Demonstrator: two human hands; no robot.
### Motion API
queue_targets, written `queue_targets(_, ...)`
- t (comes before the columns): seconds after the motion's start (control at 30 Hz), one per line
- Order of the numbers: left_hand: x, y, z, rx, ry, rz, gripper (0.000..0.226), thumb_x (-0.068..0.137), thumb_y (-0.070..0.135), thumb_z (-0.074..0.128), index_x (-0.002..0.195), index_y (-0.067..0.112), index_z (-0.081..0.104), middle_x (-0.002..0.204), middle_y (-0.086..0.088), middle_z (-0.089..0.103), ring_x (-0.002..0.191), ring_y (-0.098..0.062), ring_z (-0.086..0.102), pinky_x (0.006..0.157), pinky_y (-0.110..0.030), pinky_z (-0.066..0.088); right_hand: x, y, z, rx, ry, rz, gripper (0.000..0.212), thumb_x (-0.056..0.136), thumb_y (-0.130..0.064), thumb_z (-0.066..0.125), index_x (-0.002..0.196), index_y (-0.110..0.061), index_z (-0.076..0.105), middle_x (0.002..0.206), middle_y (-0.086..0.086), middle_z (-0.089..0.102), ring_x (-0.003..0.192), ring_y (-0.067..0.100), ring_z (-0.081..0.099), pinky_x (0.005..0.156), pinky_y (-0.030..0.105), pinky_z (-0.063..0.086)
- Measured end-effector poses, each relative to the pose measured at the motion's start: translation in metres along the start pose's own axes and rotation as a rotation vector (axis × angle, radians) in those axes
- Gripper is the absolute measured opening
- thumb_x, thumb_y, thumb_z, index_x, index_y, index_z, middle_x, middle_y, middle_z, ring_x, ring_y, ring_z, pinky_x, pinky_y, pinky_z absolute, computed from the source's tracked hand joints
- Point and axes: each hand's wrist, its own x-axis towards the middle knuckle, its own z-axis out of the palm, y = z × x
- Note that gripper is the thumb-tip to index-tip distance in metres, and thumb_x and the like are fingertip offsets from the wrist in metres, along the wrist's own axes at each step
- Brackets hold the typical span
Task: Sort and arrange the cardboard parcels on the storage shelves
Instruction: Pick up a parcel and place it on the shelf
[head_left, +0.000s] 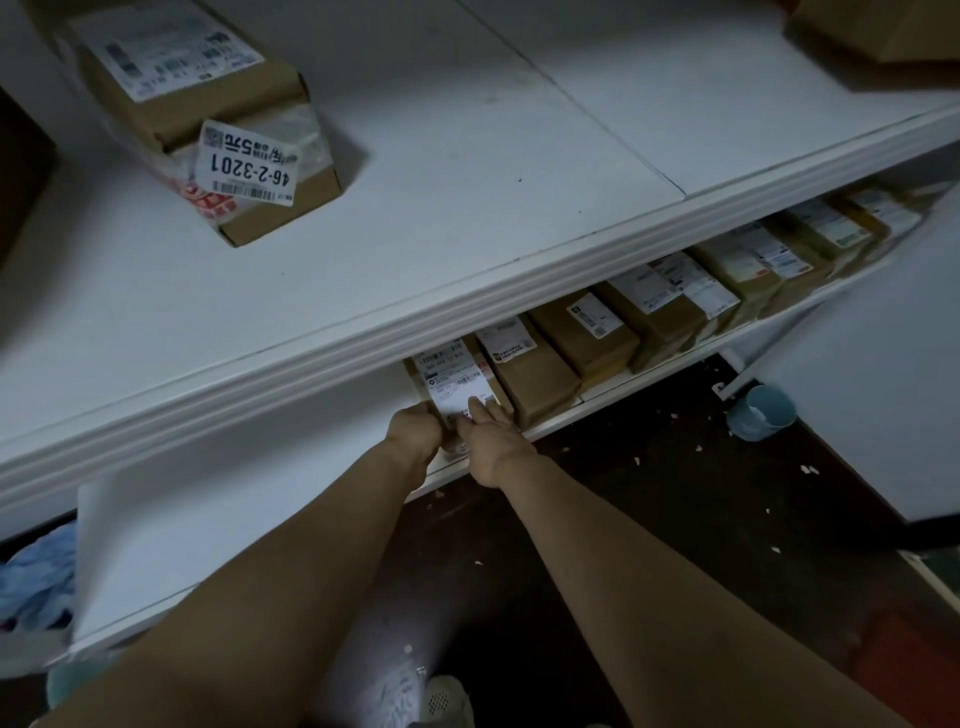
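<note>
**Item:** small brown cardboard parcel with a white printed label.

**Location:** lower white shelf, at the front edge. It sits at the left end of a row of brown cardboard parcels, touching its right-hand neighbour.

**Left hand**: curled round the parcel's near left corner, fingertips hidden.

**Right hand**: fingers straight and close together, lying flat on the label.

**Step, as judged:** seating this parcel into the row.

**Handling notes:**
- Slide it level toward the back, low enough to pass under the front lip of the upper white shelf.
- Guide with the left hand, since nothing braces the parcel on that side.
- Press only lightly with the right hand so the label does not crease.
- Keep the long side flush against the neighbour and the label facing up.

**Risk:** the near end seems to overhang the front edge, so letting go early could tip it to the floor.

**Also held:** taped brown cardboard parcel numbered 46-2-3201, on the upper shelf toward its back left, well apart.
</note>
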Motion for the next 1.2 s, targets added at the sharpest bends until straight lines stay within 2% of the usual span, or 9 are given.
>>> queue_targets(0.2,-0.030,0.012,0.004,0.046,-0.014,0.001,0.032,0.093,0.000,0.048,0.124,0.000,0.056,0.077,-0.003,0.055,0.065,-0.013,0.050,0.056,-0.023,0.042,-0.037,-0.009,-0.028,0.014,0.009,0.008,0.053,0.096,-0.007,0.047,0.148,-0.007,0.034,0.158,0.009,0.015,0.147,0.025,0.008,0.120,0.034,0.015)
queue_targets(0.3,-0.065,0.026,0.012,0.075,-0.013,0.020,0.015,0.096,0.001,0.042,0.095,0.006,0.056,0.068,-0.003,0.043,0.056,-0.012,0.042,0.042,-0.019,0.042,-0.063,-0.011,-0.053,0.015,-0.013,0.033,0.044,0.098,-0.014,0.047,0.141,-0.007,0.044,0.148,0.014,0.037,0.135,0.029,0.034,0.109,0.035,0.035)
queue_targets(0.37,-0.090,0.033,0.020,0.092,-0.032,0.024,0.027,0.096,0.002,0.039,0.071,0.011,0.044,0.065,-0.005,0.040,0.053,-0.012,0.039,0.035,-0.017,0.038,-0.085,-0.010,-0.070,0.013,0.000,0.032,0.028,0.097,-0.012,0.048,0.123,-0.007,0.057,0.128,0.015,0.054,0.118,0.029,0.051,0.090,0.032,0.046)
queue_targets(0.57,-0.173,0.055,0.038,0.031,-0.095,0.022,0.024,0.095,0.005,0.042,0.077,0.005,0.056,0.070,-0.012,0.059,0.060,-0.020,0.056,0.062,-0.030,0.049,-0.152,-0.013,-0.120,-0.104,0.081,-0.020,0.014,0.090,-0.009,0.052,0.077,-0.004,0.057,0.083,0.013,0.057,0.076,0.026,0.053,0.067,0.031,0.043)
queue_targets(0.67,-0.206,0.072,0.036,0.024,-0.109,0.086,0.025,0.093,0.001,0.042,0.072,0.005,0.056,0.068,-0.013,0.058,0.058,-0.020,0.054,0.058,-0.030,0.048,-0.175,-0.024,-0.145,-0.145,0.144,-0.043,0.029,0.088,-0.009,0.053,0.061,-0.009,0.044,0.066,0.007,0.046,0.064,0.025,0.048,0.065,0.030,0.039)
queue_targets(0.77,-0.229,0.095,0.017,0.011,-0.032,0.196,0.018,0.090,-0.001,0.050,0.074,0.002,0.057,0.073,-0.019,0.058,0.059,-0.021,0.055,0.051,-0.026,0.050,-0.189,-0.043,-0.167,-0.125,0.252,-0.106,0.013,0.086,-0.011,0.053,0.077,-0.008,0.062,0.082,0.011,0.059,0.080,0.025,0.055,0.070,0.028,0.043)
queue_targets(0.87,-0.245,0.113,-0.013,-0.072,0.135,0.294,0.004,0.086,-0.002,0.056,0.086,-0.003,0.060,0.085,-0.027,0.065,0.064,-0.027,0.062,0.064,-0.036,0.053,-0.194,-0.067,-0.181,-0.070,0.354,-0.187,0.024,0.087,-0.014,0.055,0.103,-0.013,0.073,0.106,0.009,0.067,0.098,0.027,0.061,0.083,0.031,0.050)
queue_targets(1.03,-0.254,0.139,-0.064,-0.229,0.249,0.392,0.012,0.096,0.003,0.044,0.105,0.004,0.053,0.074,-0.009,0.060,0.059,-0.016,0.055,0.053,-0.026,0.046,-0.185,-0.102,-0.197,-0.030,0.426,-0.258,0.042,0.092,-0.014,0.051,0.134,-0.019,0.054,0.139,0.003,0.052,0.125,0.022,0.050,0.098,0.032,0.043)
queue_targets(1.2,-0.239,0.151,-0.113,-0.288,0.397,0.426,0.018,0.095,0.003,0.044,0.103,0.003,0.059,0.087,-0.012,0.061,0.071,-0.024,0.054,0.057,-0.028,0.045,-0.158,-0.142,-0.204,0.005,0.472,-0.265,0.052,0.090,-0.029,0.058,0.138,-0.017,0.043,0.135,0.010,0.040,0.116,0.028,0.053,0.089,0.034,0.045)
